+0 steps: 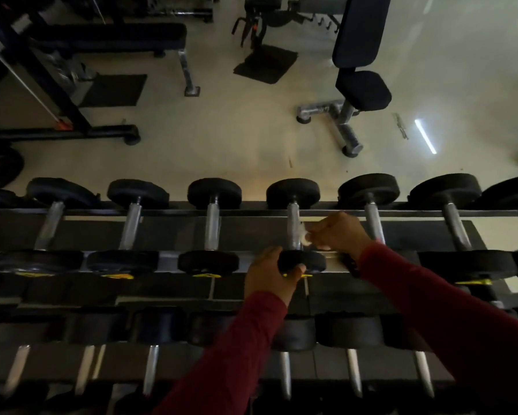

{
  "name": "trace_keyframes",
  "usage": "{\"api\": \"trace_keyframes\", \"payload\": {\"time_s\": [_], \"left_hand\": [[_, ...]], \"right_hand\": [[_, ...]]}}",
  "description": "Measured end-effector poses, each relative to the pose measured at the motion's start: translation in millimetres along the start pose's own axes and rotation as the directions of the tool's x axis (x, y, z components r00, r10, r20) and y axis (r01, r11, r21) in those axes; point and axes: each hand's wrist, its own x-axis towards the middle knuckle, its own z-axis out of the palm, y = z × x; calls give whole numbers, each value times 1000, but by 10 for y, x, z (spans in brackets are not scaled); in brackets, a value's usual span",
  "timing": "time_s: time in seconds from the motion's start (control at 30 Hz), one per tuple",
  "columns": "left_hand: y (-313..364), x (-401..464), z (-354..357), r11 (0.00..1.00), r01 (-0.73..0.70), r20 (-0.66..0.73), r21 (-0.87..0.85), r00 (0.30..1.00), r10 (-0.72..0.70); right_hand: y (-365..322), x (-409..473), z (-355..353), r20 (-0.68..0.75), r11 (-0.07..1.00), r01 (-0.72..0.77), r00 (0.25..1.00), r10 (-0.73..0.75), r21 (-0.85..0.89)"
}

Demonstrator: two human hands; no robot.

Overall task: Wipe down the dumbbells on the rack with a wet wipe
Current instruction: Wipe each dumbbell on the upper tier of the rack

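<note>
A dark two-tier rack (251, 218) holds rows of black dumbbells with chrome handles. My left hand (271, 275) grips the near head of one dumbbell (293, 193) on the top tier, right of centre. My right hand (340, 233) is closed on a small white wet wipe (305, 235), which is pressed against the right side of that dumbbell's chrome handle. Most of the wipe is hidden inside my fist. Both arms wear dark red sleeves.
Several more dumbbells (214, 226) lie to either side on the top tier, and another row (349, 330) sits on the lower tier. Beyond the rack, on the pale floor, stand a flat bench (108, 37), an adjustable bench (362, 70) and a black machine frame (57, 94).
</note>
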Motion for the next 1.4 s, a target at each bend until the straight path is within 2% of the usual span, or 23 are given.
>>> {"api": "trace_keyframes", "payload": {"time_s": [0.03,0.07,0.13,0.3,0.37,0.5,0.63,0.77,0.9,1.03,1.17,1.23,1.33,1.4], "left_hand": [[68,31,44,999,34,7,29,999,-34],[117,56,74,997,61,13,53,998,-62],[172,89,82,993,102,5,61,995,-102],[212,65,47,987,146,-59,66,988,-142],[211,66,72,985,172,-86,22,982,-170],[199,94,105,977,211,-109,21,972,-208],[165,89,95,980,197,-121,27,974,-192],[103,95,91,981,193,-129,0,973,-192],[51,109,65,983,181,-104,-11,978,-181],[-10,134,47,980,197,-113,7,974,-195],[-33,180,15,980,197,-81,4,977,-196],[-55,192,12,980,196,-61,-13,979,-197],[-99,213,5,983,180,-50,-23,982,-181],[-120,228,1,985,172,-43,-24,984,-173]], "right_hand": [[6,25,-16,33,985,60,998,-55,-159],[12,78,-1,69,963,104,994,-90,-248],[-7,156,77,141,918,201,977,-161,-343],[-123,320,262,85,960,97,993,-77,-263],[-166,354,332,32,983,59,998,-54,-175],[-331,331,454,-83,991,84,992,-93,-106],[-492,327,456,-48,974,129,989,-140,-188],[-166,407,357,-7,995,34,999,-35,-89],[-7,441,318,105,986,7,994,10,-164],[-163,455,448,27,988,27,999,-23,-152],[-339,397,562,-62,999,23,998,-26,-37],[-326,418,534,-56,999,17,998,-18,-33],[-150,432,415,42,991,-5,999,11,-133],[-9,434,379,57,986,-9,998,19,-169]]}}
